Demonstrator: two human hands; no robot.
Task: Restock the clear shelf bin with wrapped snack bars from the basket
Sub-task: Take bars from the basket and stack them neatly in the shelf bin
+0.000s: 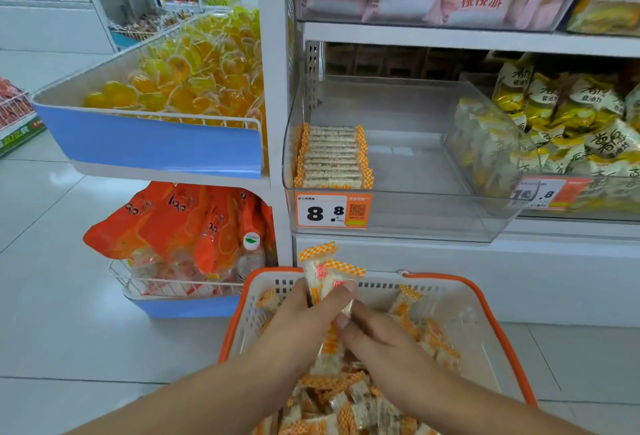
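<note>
At nine o'clock a blue-fronted tray [149, 138] is brimming with yellow jelly cups [194, 71], and at about eight o'clock, under it, orange packets [194, 226] are slumping in a wire rack. Moving across: my left hand [304, 317] is curling round a small bunch of wrapped snack bars [323, 273], holding them upright over the far rim of the basket [474, 289] at six o'clock, their orange-checked ends sticking up above my fingers. My right hand [374, 334] is meeting it from the other side, thumb and fingers pinching the lower end of that same bunch. More bars are lying loose in the basket under my wrists. Up around twelve o'clock the clear shelf bin [415, 223] is sitting with one neat row of bars [332, 157] stacked against its left wall, a price tag [332, 211] on its front. At three o'clock, yellow snack bags [568, 123] are crowding the neighbouring bin.
</note>
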